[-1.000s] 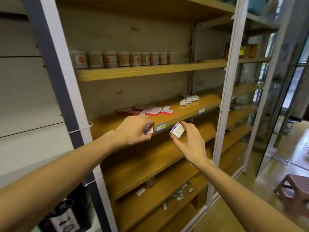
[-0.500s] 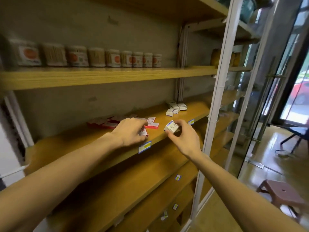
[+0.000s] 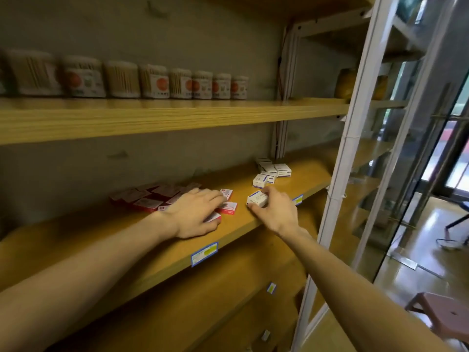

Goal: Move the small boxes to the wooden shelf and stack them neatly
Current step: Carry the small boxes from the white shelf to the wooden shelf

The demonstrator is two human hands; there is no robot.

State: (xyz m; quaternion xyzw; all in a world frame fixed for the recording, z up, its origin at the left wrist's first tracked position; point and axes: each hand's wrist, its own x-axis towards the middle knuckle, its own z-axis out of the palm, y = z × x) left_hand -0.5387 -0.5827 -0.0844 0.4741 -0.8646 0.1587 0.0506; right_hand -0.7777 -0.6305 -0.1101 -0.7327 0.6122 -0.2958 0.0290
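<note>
My left hand (image 3: 196,214) lies palm down on the wooden shelf (image 3: 253,223), holding a small red-and-white box (image 3: 212,217) under its fingers. A loose spread of red-and-white boxes (image 3: 147,199) lies behind and beside it. My right hand (image 3: 275,212) grips a small white box (image 3: 256,198) with blue print, set down on the shelf near its front edge. Farther right on the same shelf sits a cluster of white boxes (image 3: 270,171), some stacked.
A row of round toothpick jars (image 3: 154,81) lines the shelf above. A white metal upright (image 3: 340,158) stands just right of my right hand. Lower shelves hold scattered small boxes (image 3: 265,335). A pink stool (image 3: 444,316) stands on the glossy floor at lower right.
Both hands moved forward from the air in front of the shelving and came down onto the shelf with their boxes. The camera moved closer and to the right.
</note>
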